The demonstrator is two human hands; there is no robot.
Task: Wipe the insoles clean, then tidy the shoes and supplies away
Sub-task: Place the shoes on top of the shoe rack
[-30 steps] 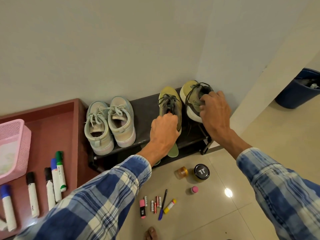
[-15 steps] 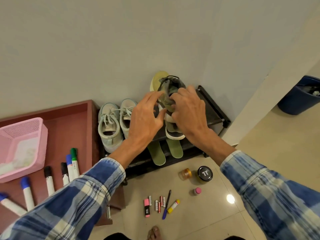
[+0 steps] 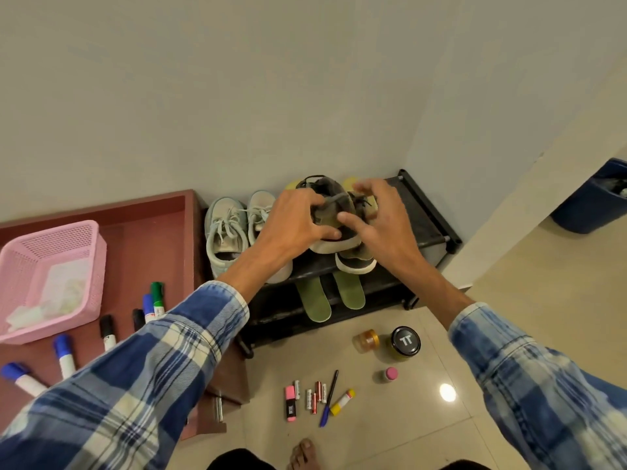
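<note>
Over the shoe rack [image 3: 424,215], left hand [image 3: 291,220] gripped the olive sneaker [image 3: 330,208] (likely for stowing); right hand [image 3: 383,222], splayed wide, steadied it.

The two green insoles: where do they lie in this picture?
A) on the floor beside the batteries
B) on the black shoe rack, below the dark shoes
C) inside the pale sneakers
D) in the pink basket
B: both green insoles poke out from the lower shelf of the black shoe rack, under the dark shoes.
</note>
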